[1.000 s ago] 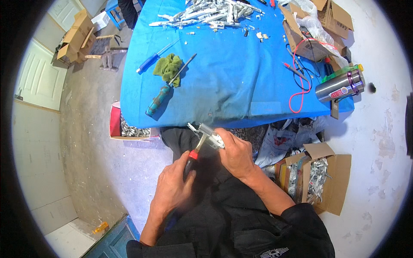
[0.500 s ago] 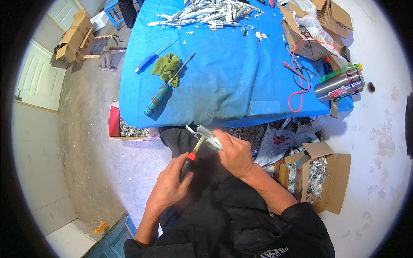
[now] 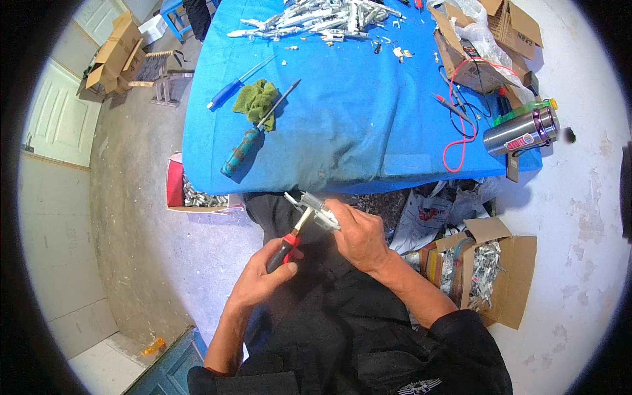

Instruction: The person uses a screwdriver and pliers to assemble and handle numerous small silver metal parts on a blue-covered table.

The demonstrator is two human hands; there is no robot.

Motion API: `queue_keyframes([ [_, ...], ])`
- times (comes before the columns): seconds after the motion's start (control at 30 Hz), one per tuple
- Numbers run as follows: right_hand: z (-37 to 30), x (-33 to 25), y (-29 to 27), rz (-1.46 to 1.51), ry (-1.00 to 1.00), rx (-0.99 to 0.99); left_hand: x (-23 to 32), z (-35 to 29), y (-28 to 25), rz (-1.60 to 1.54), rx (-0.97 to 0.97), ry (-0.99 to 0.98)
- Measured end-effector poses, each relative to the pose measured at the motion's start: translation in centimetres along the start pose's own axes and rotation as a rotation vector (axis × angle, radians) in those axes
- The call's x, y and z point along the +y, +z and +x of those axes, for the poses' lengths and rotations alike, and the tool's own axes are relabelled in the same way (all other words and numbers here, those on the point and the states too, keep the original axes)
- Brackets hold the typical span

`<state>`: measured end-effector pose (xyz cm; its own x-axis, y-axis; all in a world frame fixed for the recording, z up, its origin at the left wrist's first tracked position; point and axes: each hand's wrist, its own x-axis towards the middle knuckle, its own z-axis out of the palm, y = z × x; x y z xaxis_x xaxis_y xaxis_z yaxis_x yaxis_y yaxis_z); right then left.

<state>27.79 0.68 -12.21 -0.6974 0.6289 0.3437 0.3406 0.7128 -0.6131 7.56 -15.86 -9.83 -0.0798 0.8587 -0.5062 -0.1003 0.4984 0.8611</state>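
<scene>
My left hand (image 3: 253, 280) is closed round a red-and-black-handled tool (image 3: 284, 253). Its pale metal end points up and right and meets a white-and-grey metal-and-plastic part (image 3: 318, 209); whether it grips or only touches the part I cannot tell. That part is held in my right hand (image 3: 363, 238), whose closed fingers cover its right end. Both hands are over my lap, just in front of the table edge. On the table beyond lie a teal-handled screwdriver (image 3: 241, 153), an olive-green cloth (image 3: 255, 100) and a blue-handled screwdriver (image 3: 226, 94).
A heap of similar white parts (image 3: 322, 20) lies at the blue-covered table's (image 3: 349, 99) far side. To the right are a steel flask (image 3: 517, 133), test leads (image 3: 461, 148) and a cardboard box (image 3: 454, 49). Below stand a box of scraps (image 3: 517, 280) and a red-sided box (image 3: 174, 187).
My left hand has shifted its hold on the tool, and more of the red-and-black handle shows. My right hand and the part have stayed almost in place.
</scene>
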Motion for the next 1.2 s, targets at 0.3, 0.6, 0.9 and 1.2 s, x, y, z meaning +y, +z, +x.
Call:
queue_keyframes([
  [0.3,-0.3,0.1,0.3,-0.023,0.023,-0.034,0.5,0.3,1.5,0.309,0.187,0.102],
  [0.6,0.2,-1.0,-1.6,0.104,0.12,-0.165,-0.2,0.5,1.4,0.429,0.271,0.228],
  [0.9,1.5,0.6,-2.5,0.739,0.485,-0.34,0.6,-0.3,1.3,0.518,0.274,0.251],
  [1.2,0.6,1.2,-1.3,1.084,0.664,-0.38,1.9,-1.1,2.1,0.483,0.214,0.242],
])
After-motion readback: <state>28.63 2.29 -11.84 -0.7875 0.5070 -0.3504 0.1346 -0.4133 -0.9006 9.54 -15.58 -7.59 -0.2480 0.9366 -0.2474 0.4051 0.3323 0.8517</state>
